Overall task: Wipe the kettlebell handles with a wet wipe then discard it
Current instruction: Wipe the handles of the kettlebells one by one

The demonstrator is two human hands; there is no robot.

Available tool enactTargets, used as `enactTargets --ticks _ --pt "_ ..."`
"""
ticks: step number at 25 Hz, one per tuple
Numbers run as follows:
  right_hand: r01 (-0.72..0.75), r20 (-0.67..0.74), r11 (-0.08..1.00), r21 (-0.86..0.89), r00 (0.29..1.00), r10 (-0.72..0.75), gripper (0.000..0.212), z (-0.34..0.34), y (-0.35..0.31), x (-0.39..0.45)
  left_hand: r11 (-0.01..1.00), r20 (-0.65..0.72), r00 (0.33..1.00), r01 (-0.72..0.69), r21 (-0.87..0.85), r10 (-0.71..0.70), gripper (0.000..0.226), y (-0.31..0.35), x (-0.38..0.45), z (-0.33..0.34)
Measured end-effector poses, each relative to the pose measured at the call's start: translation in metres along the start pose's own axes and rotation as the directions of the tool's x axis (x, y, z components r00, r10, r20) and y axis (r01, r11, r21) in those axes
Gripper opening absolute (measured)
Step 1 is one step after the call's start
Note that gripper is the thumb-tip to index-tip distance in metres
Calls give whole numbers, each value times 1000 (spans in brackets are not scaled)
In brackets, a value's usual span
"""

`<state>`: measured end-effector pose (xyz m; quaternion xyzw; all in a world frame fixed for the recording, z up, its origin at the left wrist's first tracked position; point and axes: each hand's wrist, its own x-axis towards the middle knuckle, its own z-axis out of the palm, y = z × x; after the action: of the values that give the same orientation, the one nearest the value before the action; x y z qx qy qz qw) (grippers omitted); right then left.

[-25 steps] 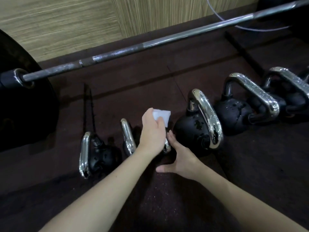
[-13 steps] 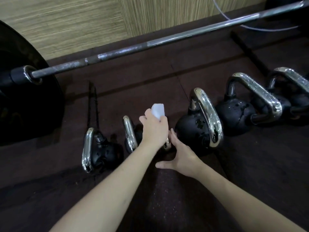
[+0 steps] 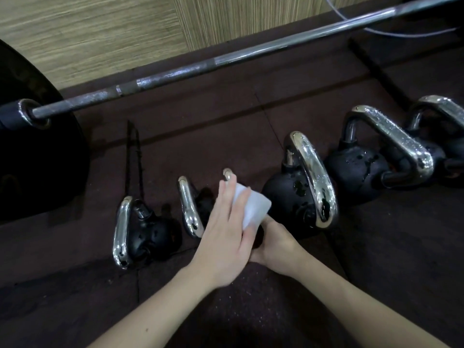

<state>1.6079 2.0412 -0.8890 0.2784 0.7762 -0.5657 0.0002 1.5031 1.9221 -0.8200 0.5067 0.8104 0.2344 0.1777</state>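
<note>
A person's left hand (image 3: 226,237) is reaching over a row of kettlebells on a dark rubber floor (image 3: 251,310), its fingers lying fairly straight over a white wet wipe (image 3: 253,209) and its thumb tucking under the wipe's lower edge, so the wipe is being held against the palm. The wipe is sitting above the third kettlebell (image 3: 227,175) from the left, of which only a chrome handle tip is showing beyond the fingertips. The right hand (image 3: 276,243) is lying just under and beside the left, partly covered by it and by the wipe; whether its fingers are curling around anything cannot be told.

To the left of the hands, two small kettlebells are standing, the nearer one (image 3: 189,207) almost touching the left hand and the farther one (image 3: 140,229) well clear. To the right, a larger wet-looking kettlebell (image 3: 301,197) is standing just beside the wipe, with two more (image 3: 376,156) (image 3: 442,114) lining up beyond it. Beyond the hands, a barbell (image 3: 226,61) is lying across the floor, its black plate (image 3: 37,159) sitting far to the left, and a wood-grain wall panel (image 3: 100,33) is rising behind it.
</note>
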Motion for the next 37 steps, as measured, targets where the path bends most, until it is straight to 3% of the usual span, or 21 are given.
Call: enactTargets --ticks 3,5,7,9,12,14,15,17,20,23,25,29,31,33,35,37 --pt "38 19 999 -13 999 -38 130 -1 -4 1 943 15 969 242 -227 -245 73 11 55 -23" --pt "33 39 998 -54 999 -31 140 -2 -6 1 833 58 909 402 -381 -412 52 6 88 -35" --pt "4 76 997 -74 997 2 140 -4 -3 1 807 4 881 434 -400 -472 34 -5 99 -34" --pt "10 76 996 -86 997 -4 141 -3 -5 1 883 -64 922 343 -320 -382 40 -5 87 -19" --pt "29 14 999 -21 999 -29 134 0 -2 5 1000 -90 996 17 -11 -18 52 4 17 14" --pt "20 23 1000 -7 1000 -19 113 1 -1 5 942 -20 989 -133 310 146 58 2 -20 28" --pt "22 40 1000 10 999 -23 110 2 -1 3 921 -4 986 -153 358 166 60 1 -28 29" --pt "14 28 999 40 999 -16 111 4 0 0 963 -54 991 -105 249 122 57 -1 -19 22" --pt "16 4 999 51 1000 -17 115 1 -4 -1 994 -167 980 112 -1 -110 45 2 36 5" --pt "9 57 996 -86 998 -4 140 -5 -10 -1 888 -87 901 397 -234 -426 31 -3 101 -19" --pt "-14 69 996 -91 997 20 141 -8 -12 -2 829 -69 854 477 -292 -515 34 -8 111 -23" --pt "-1 56 999 -54 998 4 129 -6 -16 -3 962 -176 962 169 -216 -209 43 10 43 -4" --pt "-33 18 998 -58 999 34 93 -7 -15 -3 989 -128 991 18 -150 -37 49 18 3 10" --pt "-98 14 982 -161 995 102 62 -7 -14 -2 998 -66 998 -6 -67 2 55 17 -14 17" --pt "-88 37 988 -128 995 94 69 -7 -17 -3 997 -101 994 33 -74 -41 52 12 -2 10" --pt "-64 49 998 -3 997 64 107 -6 -19 -4 984 -137 981 119 -130 -137 50 6 33 -1"
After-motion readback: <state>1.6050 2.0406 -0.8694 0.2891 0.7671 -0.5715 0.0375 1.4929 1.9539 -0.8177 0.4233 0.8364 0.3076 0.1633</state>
